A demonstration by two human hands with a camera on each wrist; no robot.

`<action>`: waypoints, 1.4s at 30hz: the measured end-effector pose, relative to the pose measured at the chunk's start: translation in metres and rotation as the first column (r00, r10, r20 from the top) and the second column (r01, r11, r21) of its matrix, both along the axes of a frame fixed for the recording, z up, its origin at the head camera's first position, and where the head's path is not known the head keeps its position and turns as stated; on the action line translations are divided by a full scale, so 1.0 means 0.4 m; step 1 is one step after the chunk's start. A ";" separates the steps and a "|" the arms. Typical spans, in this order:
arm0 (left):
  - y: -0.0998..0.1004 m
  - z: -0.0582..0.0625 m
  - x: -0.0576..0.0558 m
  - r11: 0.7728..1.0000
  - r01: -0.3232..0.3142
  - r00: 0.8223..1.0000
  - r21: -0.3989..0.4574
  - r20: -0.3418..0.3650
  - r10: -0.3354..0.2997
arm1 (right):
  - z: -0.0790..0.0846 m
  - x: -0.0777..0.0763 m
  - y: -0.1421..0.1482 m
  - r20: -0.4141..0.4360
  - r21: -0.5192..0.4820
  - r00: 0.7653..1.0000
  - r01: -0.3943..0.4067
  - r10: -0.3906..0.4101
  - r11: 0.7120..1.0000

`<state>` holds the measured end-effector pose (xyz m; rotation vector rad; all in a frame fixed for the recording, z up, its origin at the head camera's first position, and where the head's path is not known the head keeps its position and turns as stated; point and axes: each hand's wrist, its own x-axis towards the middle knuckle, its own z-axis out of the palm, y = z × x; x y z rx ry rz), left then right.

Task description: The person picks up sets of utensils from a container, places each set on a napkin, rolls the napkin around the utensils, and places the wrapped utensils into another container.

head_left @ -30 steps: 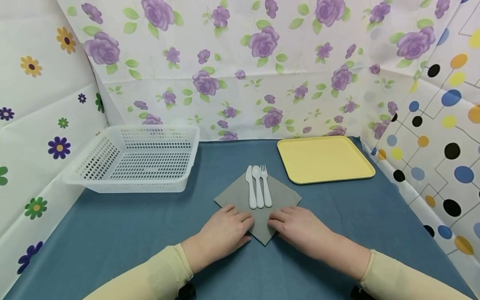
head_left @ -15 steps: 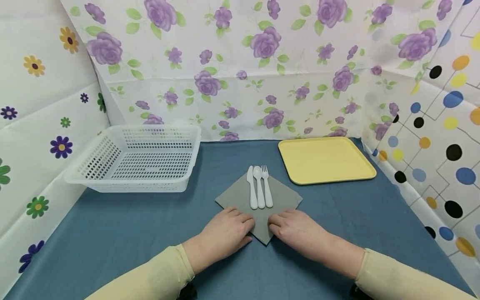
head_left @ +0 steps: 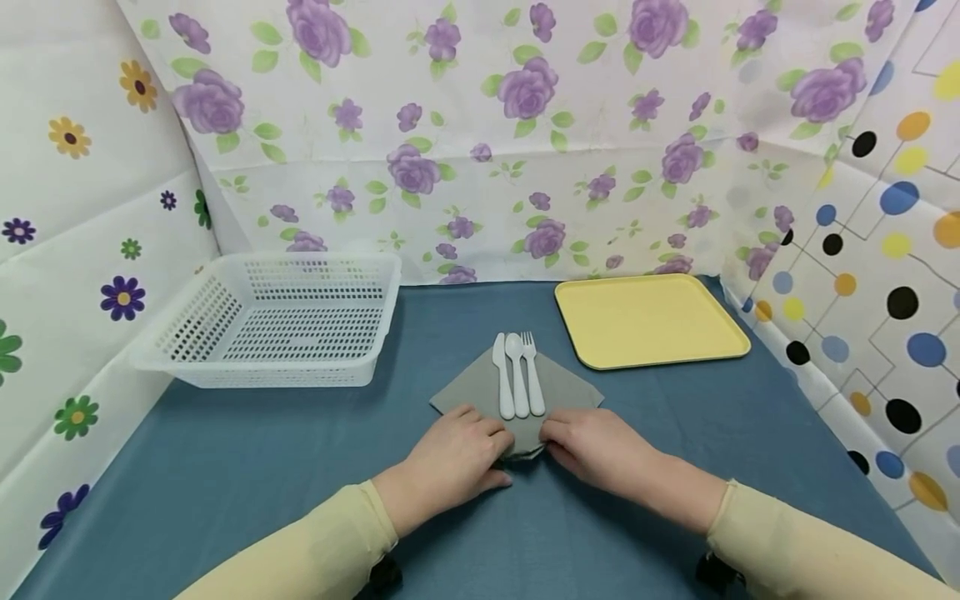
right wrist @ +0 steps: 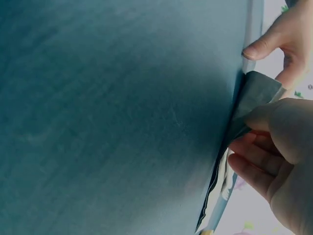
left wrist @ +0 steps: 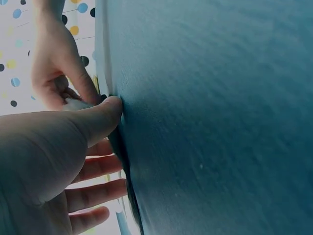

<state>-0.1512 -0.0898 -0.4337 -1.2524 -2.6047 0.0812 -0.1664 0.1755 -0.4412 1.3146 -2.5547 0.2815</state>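
A grey cloth napkin (head_left: 465, 392) lies like a diamond on the blue tablecloth, its near corner raised and bent back. On it a white knife (head_left: 503, 383), spoon (head_left: 517, 379) and fork (head_left: 533, 379) lie side by side. My right hand (head_left: 596, 446) pinches the napkin's near right edge; the right wrist view has the raised grey cloth (right wrist: 259, 93) between thumb and fingers. My left hand (head_left: 457, 454) rests its fairly straight fingers on the near left edge. Its thumb (left wrist: 105, 117) touches the tablecloth, apart from the fingers.
A white perforated basket (head_left: 348, 371) stands at the back left. At the back right lies a yellow tray (head_left: 652, 321). Patterned sheets rise behind and at both sides of the blue tablecloth (head_left: 285, 450).
The napkin's near corner, flat before, is now lifted and turned back away from me. My right hand has moved slightly with it; the left hand has barely moved. Cutlery stays in place.
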 end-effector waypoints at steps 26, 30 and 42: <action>0.024 -0.009 -0.095 0.942 -0.078 0.997 0.326 0.018 0.077 | 0.025 -0.050 0.020 0.196 -0.066 0.963 0.203 -0.186 0.977; 0.027 -0.006 -0.115 0.932 -0.113 0.994 0.345 0.039 0.106 | 0.039 -0.068 0.016 0.257 -0.074 0.941 0.246 -0.220 0.966; 0.040 -0.006 -0.162 0.906 -0.208 0.977 0.368 0.130 0.171 | 0.045 -0.131 0.013 0.374 -0.063 0.882 0.331 -0.286 0.941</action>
